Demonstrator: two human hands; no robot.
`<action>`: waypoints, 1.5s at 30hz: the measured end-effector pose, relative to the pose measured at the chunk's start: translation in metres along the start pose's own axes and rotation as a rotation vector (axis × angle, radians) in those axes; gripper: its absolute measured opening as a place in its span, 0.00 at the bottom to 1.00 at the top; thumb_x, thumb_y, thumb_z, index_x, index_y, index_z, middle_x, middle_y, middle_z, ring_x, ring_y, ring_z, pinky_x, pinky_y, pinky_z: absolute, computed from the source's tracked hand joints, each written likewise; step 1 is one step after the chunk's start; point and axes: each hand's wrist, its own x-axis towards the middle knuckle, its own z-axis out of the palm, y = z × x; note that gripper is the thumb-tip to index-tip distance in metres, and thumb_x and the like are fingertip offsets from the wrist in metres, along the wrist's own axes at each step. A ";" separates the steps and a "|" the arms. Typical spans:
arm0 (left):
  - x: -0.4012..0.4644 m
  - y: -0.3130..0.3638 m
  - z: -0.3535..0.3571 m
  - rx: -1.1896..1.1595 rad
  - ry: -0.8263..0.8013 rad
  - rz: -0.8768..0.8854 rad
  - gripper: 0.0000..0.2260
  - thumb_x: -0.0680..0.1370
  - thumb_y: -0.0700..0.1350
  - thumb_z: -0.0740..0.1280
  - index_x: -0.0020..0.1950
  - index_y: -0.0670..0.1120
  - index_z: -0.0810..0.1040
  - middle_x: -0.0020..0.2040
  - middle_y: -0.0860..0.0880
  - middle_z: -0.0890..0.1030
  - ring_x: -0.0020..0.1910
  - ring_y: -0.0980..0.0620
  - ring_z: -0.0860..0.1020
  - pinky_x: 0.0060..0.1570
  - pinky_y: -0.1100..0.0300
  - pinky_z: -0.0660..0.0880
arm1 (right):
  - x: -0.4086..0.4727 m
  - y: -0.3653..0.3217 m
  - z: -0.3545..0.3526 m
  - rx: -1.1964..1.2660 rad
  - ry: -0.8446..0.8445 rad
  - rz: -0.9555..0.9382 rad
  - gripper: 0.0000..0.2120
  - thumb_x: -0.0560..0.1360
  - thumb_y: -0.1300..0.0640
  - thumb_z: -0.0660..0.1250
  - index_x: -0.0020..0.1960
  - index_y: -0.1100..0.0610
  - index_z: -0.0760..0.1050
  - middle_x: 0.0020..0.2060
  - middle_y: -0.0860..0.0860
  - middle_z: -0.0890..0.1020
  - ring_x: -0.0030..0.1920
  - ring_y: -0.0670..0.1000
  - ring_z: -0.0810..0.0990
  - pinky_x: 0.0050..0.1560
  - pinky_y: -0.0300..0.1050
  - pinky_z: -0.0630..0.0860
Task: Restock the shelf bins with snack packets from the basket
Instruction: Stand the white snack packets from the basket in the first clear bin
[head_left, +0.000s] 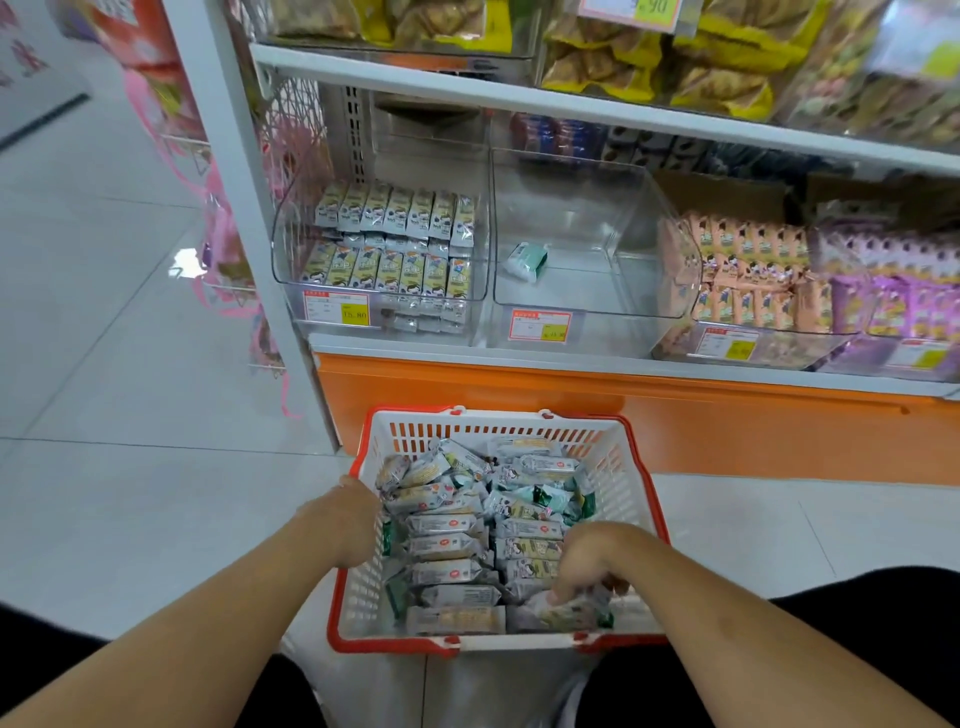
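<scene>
Presently the basket, white with a red rim, sits on the floor directly below the front edge of the lowest shelf, a position judged to shorten each transfer upward. It is well filled with snack packets lying in rough rows. The left hand rests against the basket's left rim, fingers turned down inside the wall; whether it grips the rim or merely braces it cannot be told, though steadying the basket appears the purpose. The right hand is down at the near right corner of the basket with fingers curled round a packet, judged to be a pick in progress. On the shelf, the left bin holds two orderly rows of packets, whereas the middle bin contains a single green packet toward its left side. That middle bin is judged the destination, and restocking of it has barely begun.
</scene>
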 end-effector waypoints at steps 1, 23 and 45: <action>-0.003 0.001 -0.006 0.030 0.010 0.004 0.31 0.81 0.40 0.65 0.80 0.36 0.55 0.68 0.42 0.74 0.59 0.47 0.79 0.53 0.58 0.78 | -0.006 0.000 -0.011 0.053 0.007 -0.014 0.16 0.78 0.48 0.75 0.52 0.61 0.77 0.43 0.52 0.76 0.36 0.49 0.79 0.35 0.43 0.77; -0.055 -0.001 -0.143 -1.351 0.055 0.431 0.11 0.79 0.45 0.74 0.53 0.37 0.83 0.37 0.46 0.79 0.36 0.55 0.79 0.41 0.61 0.79 | -0.138 -0.060 -0.102 0.427 0.748 -0.852 0.32 0.75 0.45 0.77 0.73 0.33 0.66 0.69 0.31 0.65 0.65 0.36 0.74 0.60 0.36 0.74; -0.013 -0.090 -0.181 -0.629 0.685 0.226 0.22 0.85 0.62 0.51 0.67 0.51 0.76 0.64 0.53 0.75 0.63 0.52 0.74 0.65 0.50 0.73 | -0.111 -0.201 -0.217 0.467 0.917 -0.806 0.28 0.68 0.52 0.84 0.60 0.41 0.71 0.57 0.45 0.75 0.52 0.44 0.79 0.50 0.48 0.82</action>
